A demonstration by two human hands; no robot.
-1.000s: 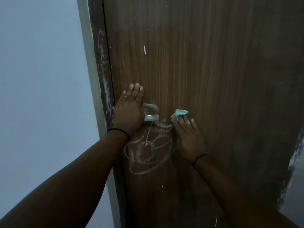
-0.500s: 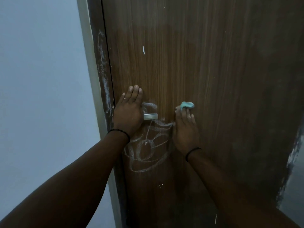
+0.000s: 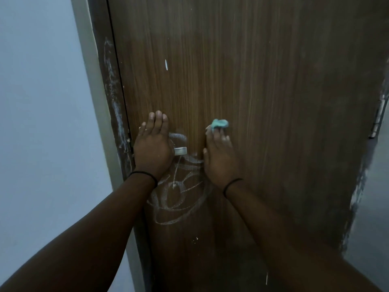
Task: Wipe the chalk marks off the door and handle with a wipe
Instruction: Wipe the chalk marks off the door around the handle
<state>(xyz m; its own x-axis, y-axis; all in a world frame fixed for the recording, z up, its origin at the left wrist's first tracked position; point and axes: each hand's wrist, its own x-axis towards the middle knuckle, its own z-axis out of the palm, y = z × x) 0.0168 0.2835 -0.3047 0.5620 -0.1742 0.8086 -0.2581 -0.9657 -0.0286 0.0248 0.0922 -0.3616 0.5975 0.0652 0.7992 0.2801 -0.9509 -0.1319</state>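
Note:
A brown wooden door (image 3: 263, 102) fills the view. White chalk loops (image 3: 179, 194) cover it below and beside the metal handle (image 3: 181, 150). My left hand (image 3: 152, 147) lies over the handle with straight fingers pointing up; only the handle's right end shows. My right hand (image 3: 219, 159) presses a crumpled teal wipe (image 3: 220, 123) flat against the door under its fingertips, up and to the right of the handle. More chalk smears run down the dark door frame (image 3: 114, 102) at the left.
A pale wall (image 3: 42, 123) stands left of the frame. The door's right edge is scuffed, with a hinge (image 3: 376, 121) and grey floor or wall beyond it. A small white fleck (image 3: 166, 64) sits higher on the door.
My right hand has slid the wipe up the door and slightly right, away from the chalk beside the handle. My left hand has stayed on the handle.

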